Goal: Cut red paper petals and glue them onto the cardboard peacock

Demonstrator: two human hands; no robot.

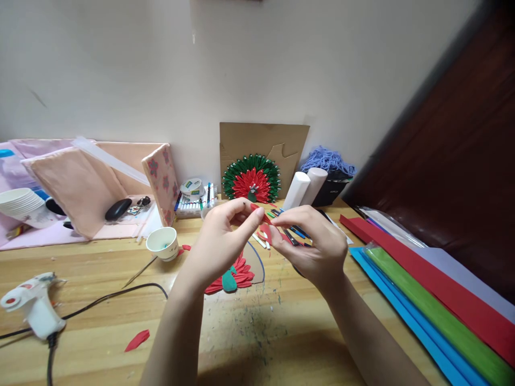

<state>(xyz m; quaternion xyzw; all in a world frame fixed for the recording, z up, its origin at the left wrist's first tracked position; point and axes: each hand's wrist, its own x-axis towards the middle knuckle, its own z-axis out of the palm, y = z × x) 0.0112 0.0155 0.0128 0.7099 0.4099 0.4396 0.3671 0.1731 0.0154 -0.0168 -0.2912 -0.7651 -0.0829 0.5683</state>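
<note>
While a white cup (162, 247) stands nearby, both hands (219, 238) (316, 244) pinch a red piece (266, 218)

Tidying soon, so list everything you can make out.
Held piece: one, red, centre
Petalled piece: one, red-green, centre
Pens: several, mixed, centre
Loose petal: one, red, front left
Glue gun: one, white, left
Stick: one, brown, left
Cup: one, white, left
Stacked cups: several, white, far left
Panels: several, pink, back left
Tape: one roll, whitish, back
Cardboard: one, brown, back
Fan: one, green-red, back
Rolls: two, whitish, back right
Yarn: one bundle, blue, back right
Sheets: several, red, green, blue, lilac, right
Table: one, pale brown, underneath
Left hand: one, bare, centre
Right hand: one, bare, centre
</note>
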